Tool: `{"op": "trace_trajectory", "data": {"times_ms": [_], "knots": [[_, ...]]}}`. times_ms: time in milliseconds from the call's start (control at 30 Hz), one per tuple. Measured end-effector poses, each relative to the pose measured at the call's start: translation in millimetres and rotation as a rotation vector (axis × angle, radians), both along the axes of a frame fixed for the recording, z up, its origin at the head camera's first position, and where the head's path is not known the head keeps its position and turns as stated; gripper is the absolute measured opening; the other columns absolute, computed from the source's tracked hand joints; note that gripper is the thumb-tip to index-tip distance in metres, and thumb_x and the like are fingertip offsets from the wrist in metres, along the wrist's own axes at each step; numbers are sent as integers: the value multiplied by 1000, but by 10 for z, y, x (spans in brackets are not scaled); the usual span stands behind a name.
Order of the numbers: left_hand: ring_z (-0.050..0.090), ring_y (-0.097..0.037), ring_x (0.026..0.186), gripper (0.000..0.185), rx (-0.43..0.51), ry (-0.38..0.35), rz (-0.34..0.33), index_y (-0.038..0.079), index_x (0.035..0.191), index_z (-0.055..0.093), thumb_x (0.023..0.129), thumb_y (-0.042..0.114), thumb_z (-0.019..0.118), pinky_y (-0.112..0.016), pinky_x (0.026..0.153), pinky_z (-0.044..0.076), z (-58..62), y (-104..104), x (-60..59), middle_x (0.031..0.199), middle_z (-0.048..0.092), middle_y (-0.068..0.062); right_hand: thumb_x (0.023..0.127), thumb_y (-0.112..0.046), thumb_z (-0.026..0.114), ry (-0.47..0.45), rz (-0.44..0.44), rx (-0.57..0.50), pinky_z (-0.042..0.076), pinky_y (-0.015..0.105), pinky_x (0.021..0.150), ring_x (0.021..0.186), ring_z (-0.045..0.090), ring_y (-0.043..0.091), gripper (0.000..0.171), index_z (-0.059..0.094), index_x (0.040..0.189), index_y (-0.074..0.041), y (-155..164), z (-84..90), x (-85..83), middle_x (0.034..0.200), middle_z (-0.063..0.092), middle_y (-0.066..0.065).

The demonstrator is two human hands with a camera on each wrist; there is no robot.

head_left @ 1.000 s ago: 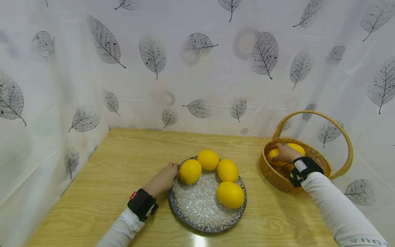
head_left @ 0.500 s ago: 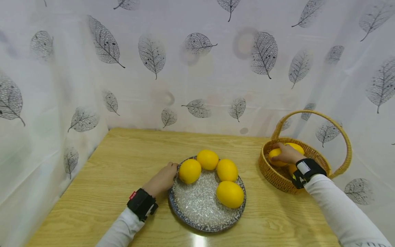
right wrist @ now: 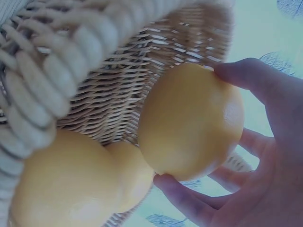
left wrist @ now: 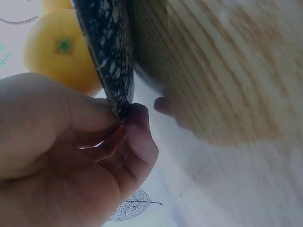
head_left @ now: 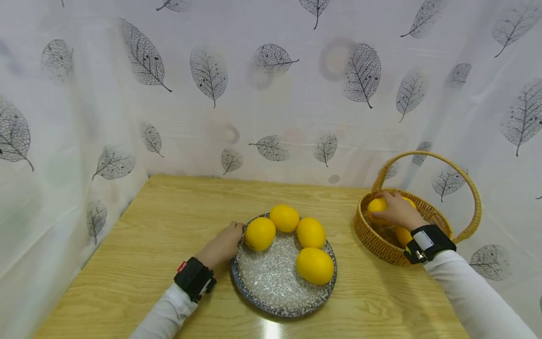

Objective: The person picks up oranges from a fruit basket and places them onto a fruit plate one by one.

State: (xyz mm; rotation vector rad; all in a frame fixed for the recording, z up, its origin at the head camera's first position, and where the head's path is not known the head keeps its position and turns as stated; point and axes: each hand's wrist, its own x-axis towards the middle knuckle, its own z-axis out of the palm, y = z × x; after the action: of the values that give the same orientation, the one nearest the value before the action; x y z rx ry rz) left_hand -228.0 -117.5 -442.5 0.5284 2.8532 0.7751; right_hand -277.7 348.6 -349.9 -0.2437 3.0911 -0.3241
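A speckled grey plate (head_left: 271,288) lies on the wooden table with several yellow citrus fruits (head_left: 314,266) on it. My left hand (head_left: 222,246) pinches its left rim; in the left wrist view the hand (left wrist: 94,142) has thumb and fingers closed on the rim of the plate (left wrist: 106,61), a fruit (left wrist: 59,49) behind. My right hand (head_left: 398,210) is inside the wicker basket (head_left: 372,239) and grips a yellow fruit (head_left: 376,205). In the right wrist view the hand (right wrist: 265,156) wraps that fruit (right wrist: 191,120), held above more fruit (right wrist: 61,184) in the basket (right wrist: 109,94).
The basket's arched handle (head_left: 474,197) rises over my right hand. Leaf-printed white curtains (head_left: 211,94) close off the table at the back, left and right. Bare wooden tabletop (head_left: 169,212) stretches to the left and behind the plate.
My right hand has raised the yellow fruit slightly inside the basket, and its wrist has shifted right. The left hand stays on the plate's rim.
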Motion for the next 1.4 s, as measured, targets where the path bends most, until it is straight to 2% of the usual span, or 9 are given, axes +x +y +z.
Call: {"op": "trace_trajectory", "data": {"times_ms": [200, 367, 567, 700, 900, 1167, 1400], "knots": [[59, -33, 109, 46, 6, 4, -6, -15, 134, 53, 89, -21, 52, -49, 101, 53, 13, 4, 10, 118, 56, -27, 91, -36, 68, 41, -38, -13, 46, 70, 90, 120, 46, 65, 71, 46, 145, 5, -97, 69, 136, 143, 40, 43], [59, -33, 109, 46, 2, 10, -10, -15, 133, 53, 88, -21, 52, -49, 101, 53, 1, -3, 6, 117, 56, -27, 91, -34, 69, 110, -50, -47, 44, 70, 90, 121, 43, 65, 69, 47, 146, 1, -223, 137, 277, 146, 40, 40], [60, -34, 109, 45, -9, 3, -4, -15, 134, 52, 90, -19, 52, -49, 101, 53, 2, -4, -10, 118, 57, -28, 90, -33, 71, 177, -41, -95, 49, 63, 84, 118, 47, 58, 65, 50, 145, -4, -489, 256, 452, 144, 43, 37], [60, -36, 114, 46, -23, 5, -8, -16, 138, 49, 92, -16, 51, -50, 103, 53, -15, -8, -39, 123, 56, -30, 89, -33, 73, 206, -14, -100, 49, 62, 84, 119, 46, 56, 63, 52, 144, -9, -664, 316, 525, 144, 44, 34], [60, -40, 120, 43, -7, 4, -14, -14, 141, 46, 99, -7, 51, -52, 105, 51, -27, -12, -33, 127, 56, -32, 88, -32, 76, 255, 73, -74, 47, 61, 89, 115, 50, 54, 62, 55, 142, -9, -931, 329, 637, 143, 48, 28], [61, -39, 118, 42, 1, 10, -14, -12, 142, 47, 100, -4, 53, -51, 104, 52, -35, -18, -30, 125, 57, -29, 89, -32, 77, 215, 136, -129, 51, 55, 86, 119, 51, 47, 61, 55, 143, -15, -1276, 293, 814, 146, 48, 22], [62, -37, 114, 42, 8, 8, -24, -12, 141, 48, 100, -4, 55, -50, 102, 54, -34, -24, -24, 122, 57, -27, 87, -32, 79, 221, 190, -149, 55, 51, 86, 120, 54, 44, 61, 57, 142, -19, -1567, 215, 885, 147, 49, 18]]}}
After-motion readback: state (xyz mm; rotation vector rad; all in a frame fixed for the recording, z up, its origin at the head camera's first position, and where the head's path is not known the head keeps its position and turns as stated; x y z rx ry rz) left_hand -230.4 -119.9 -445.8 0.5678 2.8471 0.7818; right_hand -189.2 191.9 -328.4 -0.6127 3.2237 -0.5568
